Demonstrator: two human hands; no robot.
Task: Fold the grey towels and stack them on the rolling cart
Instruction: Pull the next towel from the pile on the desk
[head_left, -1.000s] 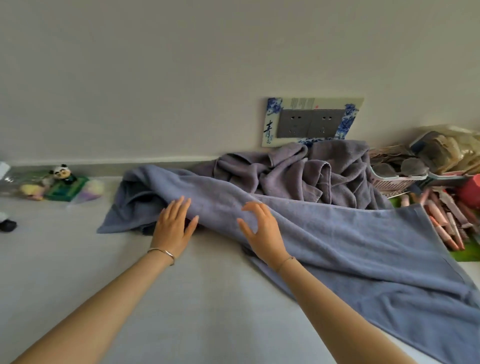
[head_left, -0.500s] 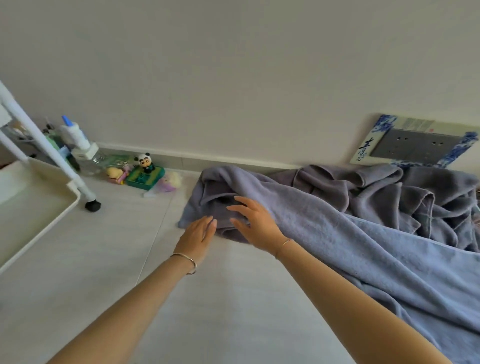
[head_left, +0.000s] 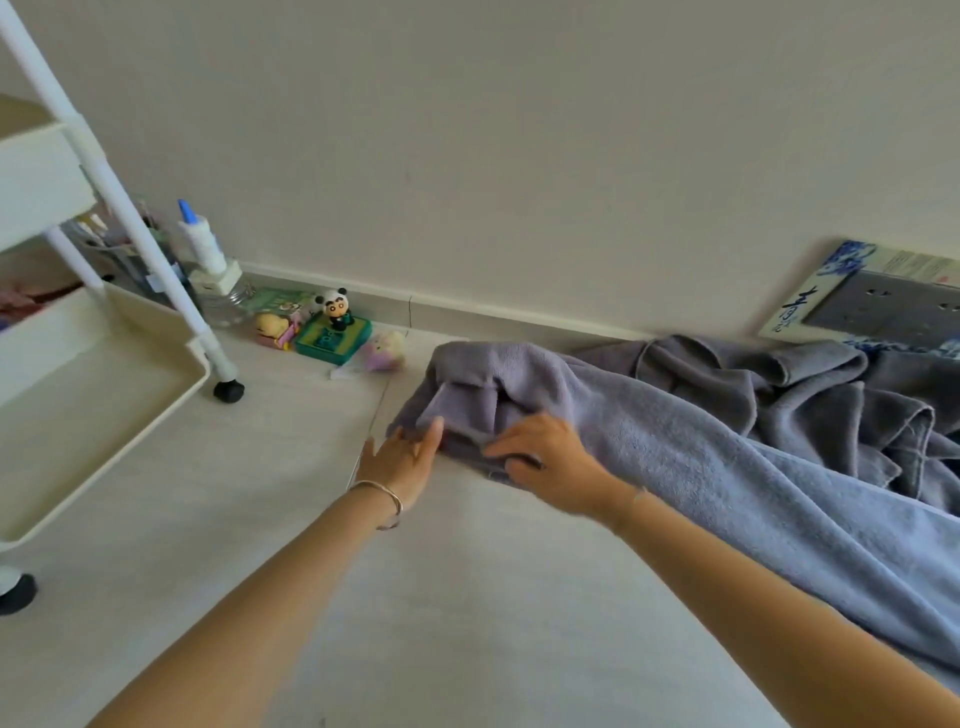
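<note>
A large blue-grey towel (head_left: 727, 467) lies stretched across the pale floor from its bunched left end to the lower right. Behind it, against the wall, sits a crumpled pile of darker grey towels (head_left: 831, 400). My right hand (head_left: 556, 462) pinches the lower edge of the towel's bunched left end. My left hand (head_left: 402, 460) is just to the left, fingers straight, fingertips touching the same corner. The white rolling cart (head_left: 104, 410) stands at the left, its lower tray holding nothing I can see.
Small toys, among them a panda figure (head_left: 337, 309) on a green box, sit along the baseboard beside a glue bottle (head_left: 200, 241). A socket panel with blue-patterned trim (head_left: 883, 306) is on the wall at right. A black cart wheel (head_left: 228, 391) rests near the toys.
The view has swung left, bringing the cart into sight. Both hands slid left along the towel to its bunched end; the right hand went from open to pinching the edge.
</note>
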